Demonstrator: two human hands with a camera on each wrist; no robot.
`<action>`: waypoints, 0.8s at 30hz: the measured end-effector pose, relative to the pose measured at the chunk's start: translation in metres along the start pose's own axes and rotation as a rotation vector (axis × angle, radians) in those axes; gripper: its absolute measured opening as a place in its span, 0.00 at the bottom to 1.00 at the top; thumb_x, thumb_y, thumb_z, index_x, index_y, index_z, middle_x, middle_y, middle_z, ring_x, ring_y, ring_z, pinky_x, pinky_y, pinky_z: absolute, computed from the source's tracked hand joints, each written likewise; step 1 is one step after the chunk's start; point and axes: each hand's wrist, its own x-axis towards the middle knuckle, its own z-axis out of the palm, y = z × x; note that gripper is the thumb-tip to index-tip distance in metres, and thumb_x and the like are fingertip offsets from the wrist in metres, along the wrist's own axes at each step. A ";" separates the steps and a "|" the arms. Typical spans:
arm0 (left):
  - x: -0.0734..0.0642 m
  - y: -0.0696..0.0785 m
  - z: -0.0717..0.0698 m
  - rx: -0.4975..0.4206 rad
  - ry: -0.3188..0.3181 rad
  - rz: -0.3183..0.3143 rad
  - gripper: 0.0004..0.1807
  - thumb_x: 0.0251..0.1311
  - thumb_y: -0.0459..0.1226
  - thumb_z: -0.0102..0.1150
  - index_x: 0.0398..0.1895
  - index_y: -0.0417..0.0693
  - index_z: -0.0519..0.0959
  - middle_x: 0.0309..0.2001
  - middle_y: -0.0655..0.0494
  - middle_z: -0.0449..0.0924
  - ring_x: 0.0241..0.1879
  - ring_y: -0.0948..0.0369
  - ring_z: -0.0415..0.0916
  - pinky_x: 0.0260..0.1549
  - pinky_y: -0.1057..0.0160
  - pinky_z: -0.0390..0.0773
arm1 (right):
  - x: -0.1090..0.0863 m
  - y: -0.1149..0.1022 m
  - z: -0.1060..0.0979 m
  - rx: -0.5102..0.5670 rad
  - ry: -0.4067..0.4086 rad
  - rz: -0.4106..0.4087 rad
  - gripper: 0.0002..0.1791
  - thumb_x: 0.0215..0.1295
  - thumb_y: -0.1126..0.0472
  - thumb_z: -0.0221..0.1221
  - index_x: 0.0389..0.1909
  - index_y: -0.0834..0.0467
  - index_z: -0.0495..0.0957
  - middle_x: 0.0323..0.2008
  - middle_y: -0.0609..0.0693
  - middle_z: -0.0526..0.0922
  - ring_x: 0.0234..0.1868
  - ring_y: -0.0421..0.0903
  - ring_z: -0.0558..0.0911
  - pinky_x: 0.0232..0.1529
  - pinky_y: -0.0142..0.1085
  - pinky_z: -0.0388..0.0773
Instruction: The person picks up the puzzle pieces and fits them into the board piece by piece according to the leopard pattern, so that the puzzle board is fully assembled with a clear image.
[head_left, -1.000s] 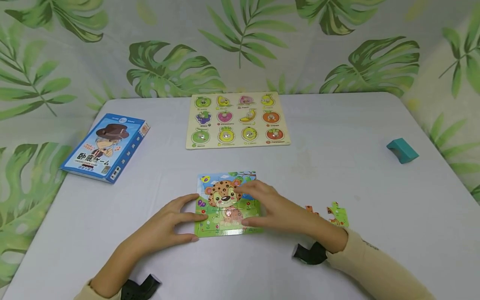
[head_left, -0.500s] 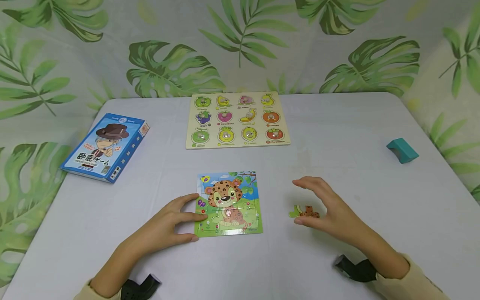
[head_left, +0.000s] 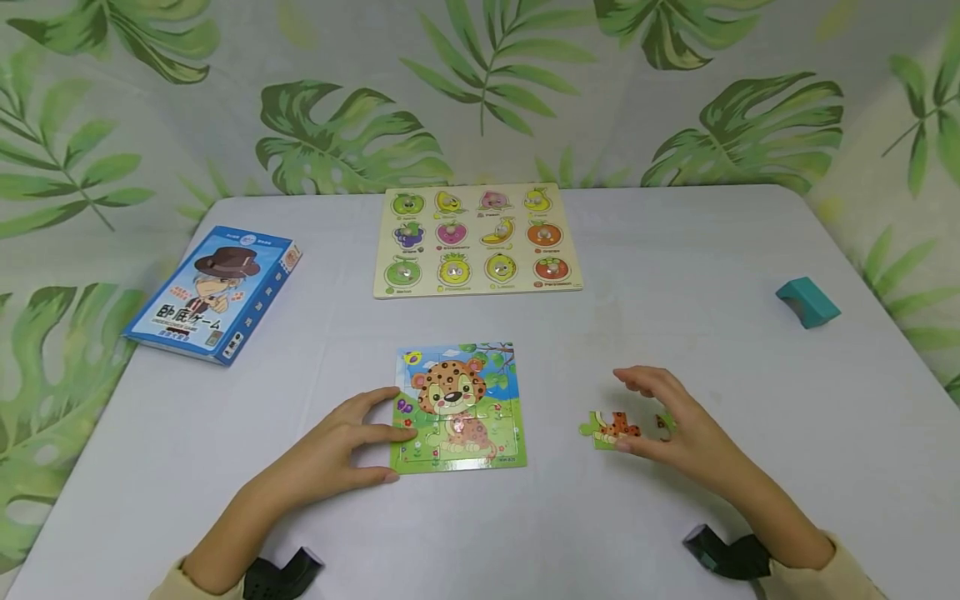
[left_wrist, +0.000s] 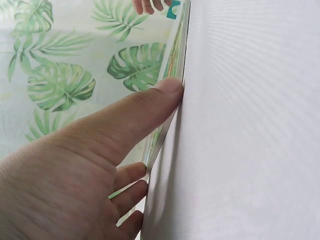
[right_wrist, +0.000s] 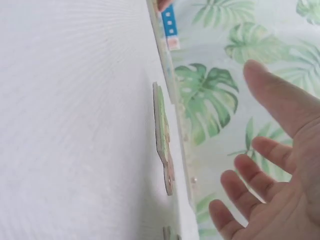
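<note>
In the head view, a jigsaw puzzle (head_left: 491, 408) with a spotted cartoon leopard lies flat at the front middle of the table. My left hand (head_left: 330, 446) rests at its left edge with spread fingers, some tips over the border. The left wrist view has the left thumb (left_wrist: 165, 95) against the board's thin side. To the right, my right hand (head_left: 693, 442) hovers over loose puzzle pieces, thumb and fingers apart, nothing held. One piece (head_left: 606, 427), green with brown spots, shows beside the thumb; another (head_left: 663, 423) is partly hidden by the hand. The right wrist view shows a loose piece (right_wrist: 162, 130) edge-on, apart from the fingers.
A wooden fruit peg board (head_left: 478, 242) lies at the back middle. On the left is a blue game box (head_left: 210, 292). A teal arched block (head_left: 808, 302) sits near the right edge. Leaf-print cloth (head_left: 352, 137) hangs behind the white table.
My right hand has left the puzzle and moved right, above the loose pieces, shifting slightly further right in the last half second. The left hand has stayed in place.
</note>
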 end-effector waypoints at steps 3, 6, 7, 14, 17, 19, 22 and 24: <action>0.000 -0.001 0.000 -0.001 0.001 0.001 0.25 0.42 0.50 0.68 0.48 0.62 0.79 0.64 0.48 0.57 0.62 0.50 0.53 0.55 0.48 0.60 | -0.001 0.005 0.001 -0.005 -0.014 0.009 0.42 0.43 0.60 0.70 0.62 0.55 0.62 0.55 0.47 0.65 0.50 0.43 0.65 0.49 0.25 0.62; 0.000 -0.001 0.001 0.004 0.001 0.002 0.24 0.42 0.50 0.68 0.48 0.63 0.79 0.64 0.49 0.57 0.62 0.50 0.54 0.55 0.48 0.60 | -0.001 0.011 0.002 0.000 -0.043 0.009 0.41 0.43 0.60 0.70 0.61 0.56 0.63 0.56 0.48 0.65 0.53 0.44 0.65 0.51 0.21 0.59; 0.000 -0.002 0.001 0.004 0.000 0.002 0.24 0.43 0.50 0.68 0.48 0.63 0.79 0.64 0.49 0.57 0.62 0.50 0.54 0.55 0.48 0.60 | -0.001 0.013 0.002 -0.003 -0.053 0.008 0.41 0.43 0.59 0.70 0.61 0.56 0.63 0.56 0.48 0.65 0.53 0.43 0.64 0.52 0.20 0.57; 0.000 -0.002 0.000 0.012 -0.003 0.000 0.25 0.43 0.51 0.67 0.49 0.64 0.79 0.64 0.49 0.56 0.62 0.50 0.53 0.55 0.47 0.60 | -0.002 0.022 0.004 -0.087 -0.138 0.029 0.43 0.42 0.50 0.69 0.61 0.59 0.63 0.56 0.51 0.66 0.54 0.46 0.65 0.53 0.18 0.55; 0.000 -0.002 0.000 0.008 -0.004 0.000 0.24 0.43 0.51 0.67 0.49 0.64 0.79 0.64 0.49 0.56 0.62 0.50 0.53 0.55 0.47 0.60 | -0.003 0.024 0.004 -0.146 -0.179 0.040 0.45 0.42 0.47 0.68 0.61 0.60 0.62 0.55 0.52 0.67 0.55 0.49 0.65 0.55 0.28 0.60; 0.000 -0.002 0.000 0.005 -0.004 0.000 0.24 0.43 0.51 0.67 0.49 0.63 0.79 0.64 0.49 0.56 0.62 0.50 0.53 0.55 0.47 0.60 | -0.003 0.024 0.003 -0.177 -0.194 0.044 0.44 0.43 0.47 0.67 0.61 0.60 0.62 0.55 0.53 0.68 0.55 0.51 0.66 0.55 0.38 0.63; 0.000 -0.002 0.000 0.002 -0.004 -0.002 0.24 0.43 0.51 0.67 0.48 0.63 0.79 0.64 0.49 0.57 0.62 0.50 0.53 0.55 0.47 0.60 | -0.003 0.024 0.004 -0.207 -0.192 0.020 0.41 0.45 0.50 0.67 0.60 0.61 0.64 0.52 0.52 0.70 0.53 0.50 0.68 0.50 0.46 0.66; 0.000 -0.002 0.000 0.003 -0.005 -0.004 0.24 0.43 0.50 0.67 0.48 0.63 0.79 0.64 0.48 0.57 0.62 0.50 0.53 0.55 0.47 0.60 | -0.003 0.025 0.005 -0.217 -0.178 -0.014 0.38 0.45 0.53 0.68 0.59 0.61 0.66 0.50 0.49 0.72 0.51 0.48 0.69 0.48 0.45 0.67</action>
